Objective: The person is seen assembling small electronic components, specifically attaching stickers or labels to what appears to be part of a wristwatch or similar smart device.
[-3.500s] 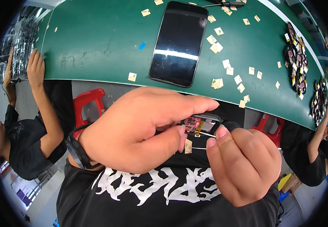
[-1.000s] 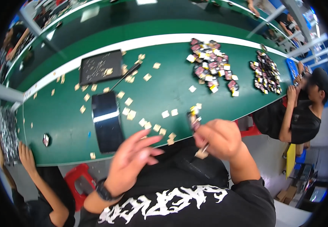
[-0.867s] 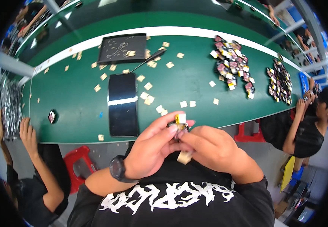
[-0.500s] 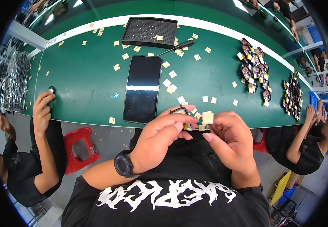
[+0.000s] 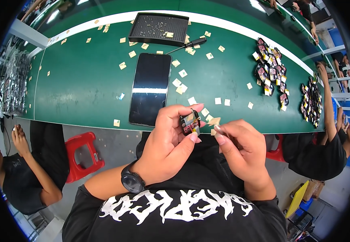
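Between the fingers and thumb of my left hand is a small black electronic module, its inner side showing red, grey and yellow parts. My right hand pinches a small tan adhesive square by its edge, just right of the module and apart from it. Several similar pale squares lie on the green table beyond my hands. To the left of these lies a black smartphone, screen up.
A black tray with tiny parts stands at the back, a screwdriver beside it. Black modules are piled at right, with another pile farther right. Co-workers sit on both sides; a red stool stands at left.
My left hand has turned the module so its inner side shows. The square in my right hand has tilted and moved slightly left. The left co-worker's hand has left the table.
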### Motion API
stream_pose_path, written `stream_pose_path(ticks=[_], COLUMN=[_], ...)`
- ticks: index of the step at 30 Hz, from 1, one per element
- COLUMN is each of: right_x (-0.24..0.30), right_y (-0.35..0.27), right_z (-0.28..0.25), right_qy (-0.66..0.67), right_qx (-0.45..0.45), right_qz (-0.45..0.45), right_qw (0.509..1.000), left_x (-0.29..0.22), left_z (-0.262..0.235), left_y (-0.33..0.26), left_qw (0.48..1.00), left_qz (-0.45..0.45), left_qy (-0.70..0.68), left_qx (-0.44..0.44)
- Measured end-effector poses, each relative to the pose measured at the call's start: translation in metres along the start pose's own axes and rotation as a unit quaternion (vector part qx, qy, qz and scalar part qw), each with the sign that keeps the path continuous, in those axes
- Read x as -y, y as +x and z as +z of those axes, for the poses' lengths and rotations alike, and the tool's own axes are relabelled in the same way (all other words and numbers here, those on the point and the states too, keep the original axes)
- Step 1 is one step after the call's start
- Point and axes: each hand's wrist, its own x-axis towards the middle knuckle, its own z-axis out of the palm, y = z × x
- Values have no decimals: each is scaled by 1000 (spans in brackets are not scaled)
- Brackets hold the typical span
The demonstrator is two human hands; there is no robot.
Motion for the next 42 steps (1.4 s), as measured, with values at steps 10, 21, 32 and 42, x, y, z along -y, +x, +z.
stream_pose_path(ticks=[10,21,32,42], right_x=[11,-1,-5,-13], right_y=[3,8,-7,-13], right_z=[7,18,30,24], right_qy=[289,431,379,370], right_qx=[70,70,40,15], right_qz=[321,365,242,133], right_qw=[899,822,892,919], left_x=[2,6,-4,-24], left_z=[-1,-5,-10,-9], left_y=[-1,-5,-8,-9], left_qw=[1000,999,995,981], left_qz=[-15,-7,-85,-161], left_qy=[-2,38,-46,-108], left_qx=[1,32,21,-1])
